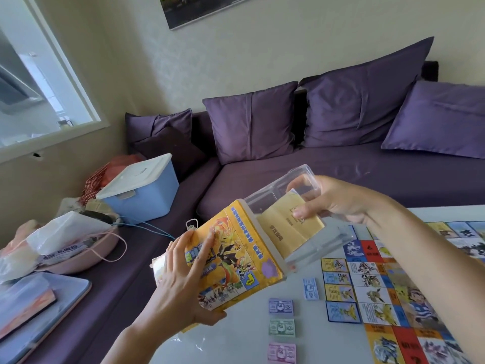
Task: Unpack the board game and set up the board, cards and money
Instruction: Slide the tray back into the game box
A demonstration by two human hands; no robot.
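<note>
The left hand [183, 282] clasps the yellow box [236, 258] at its near end, fingers spread across its face, thumb underneath. Beyond the box's far end, the right hand [338, 203] grips the clear tray [275, 195], thumb on top.

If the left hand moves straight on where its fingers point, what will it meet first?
Probably the clear tray sticking out of the yellow box. The left hand holds the box, fingers pointing up and right along its face, toward the tray, which the right hand grips. Depth is uncertain.
</note>
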